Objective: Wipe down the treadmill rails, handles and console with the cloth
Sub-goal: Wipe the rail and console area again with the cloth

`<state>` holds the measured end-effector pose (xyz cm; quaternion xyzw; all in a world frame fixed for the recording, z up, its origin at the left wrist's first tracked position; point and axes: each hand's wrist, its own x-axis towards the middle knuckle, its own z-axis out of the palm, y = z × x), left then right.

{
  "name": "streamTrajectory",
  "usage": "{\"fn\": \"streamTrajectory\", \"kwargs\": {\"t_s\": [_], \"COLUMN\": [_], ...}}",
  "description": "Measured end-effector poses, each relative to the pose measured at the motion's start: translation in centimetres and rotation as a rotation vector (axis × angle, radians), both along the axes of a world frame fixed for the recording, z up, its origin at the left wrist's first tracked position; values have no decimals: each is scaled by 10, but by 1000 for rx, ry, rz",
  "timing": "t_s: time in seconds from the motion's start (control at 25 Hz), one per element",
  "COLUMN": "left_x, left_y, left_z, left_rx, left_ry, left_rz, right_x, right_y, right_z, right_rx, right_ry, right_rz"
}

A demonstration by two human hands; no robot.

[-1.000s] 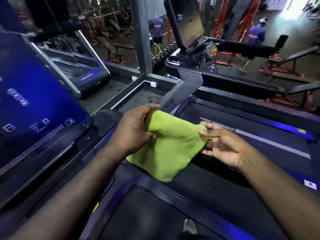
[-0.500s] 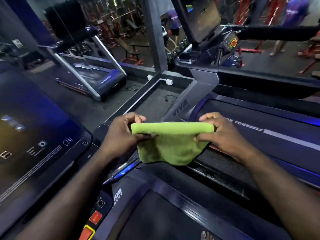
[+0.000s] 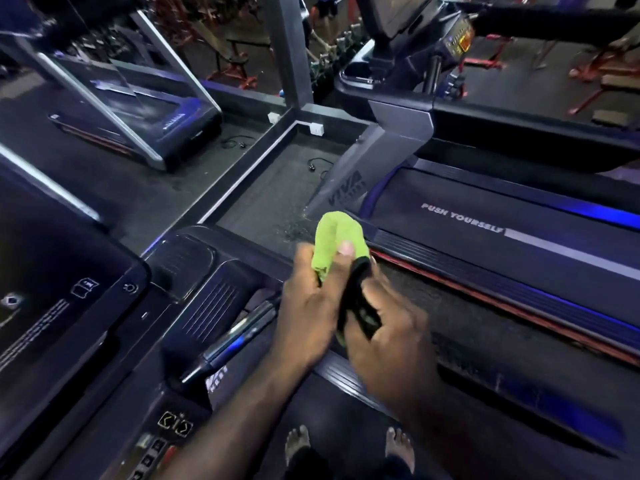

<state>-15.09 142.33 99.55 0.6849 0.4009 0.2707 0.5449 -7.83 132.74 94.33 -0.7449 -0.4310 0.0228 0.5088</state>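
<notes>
The cloth (image 3: 337, 237) is bunched into a green wad to the right of the console (image 3: 204, 299), held up off the belt. A little of it shows again below a short black bar (image 3: 360, 292). The left hand (image 3: 308, 313) has its grip closed on the wad, thumb pressed on top. The right hand (image 3: 391, 341), on the side of the left hand away from the console and touching it, has its grip curled round the bar. Blur hides whether cloth lies under the right fingers, and I cannot tell if the bar is a rail end or something loose.

By my reading, the step is wiping that bar or readying the cloth for it. To do it well, loosen the wad so a flat face meets the surface, then wrap it fully round the bar. Draw it along the length with a slight twist rather than dabbing with the bunched tip. The right hand should steady the bar clear of the cloth's path.

The silver handle (image 3: 239, 336) beside the console and the screen (image 3: 45, 271) on its left probably come next. Use a fresh fold for the screen, and go lightly near the buttons (image 3: 175, 426) at the console's lower edge so none gets pressed.
</notes>
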Motion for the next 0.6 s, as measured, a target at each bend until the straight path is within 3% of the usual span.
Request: {"fn": "streamTrajectory", "kwargs": {"t_s": [0.12, 0.2, 0.28, 0.36, 0.48, 0.6], "left_x": [-18, -28, -27, -20, -24, -39], "left_y": [14, 29, 36, 37, 56, 72], "left_z": [-26, -42, -48, -47, -57, -73], "left_rx": [-156, -268, -509, -712, -684, -459], "left_ry": [-22, -88, -241, -337, -134, 46], "left_rz": [-80, -87, -124, -198, -325, -322], "right_x": [-4, 1, 1, -3, 2, 20], "right_y": [-7, -10, -7, 7, 17, 20], "right_z": [-3, -2, -4, -3, -9, -3], "right_rx": [-91, -148, -270, -424, -531, -651], "right_ry": [104, 42, -28, 115, 81, -33], "right_rz": [164, 118, 75, 124, 23, -34]}}
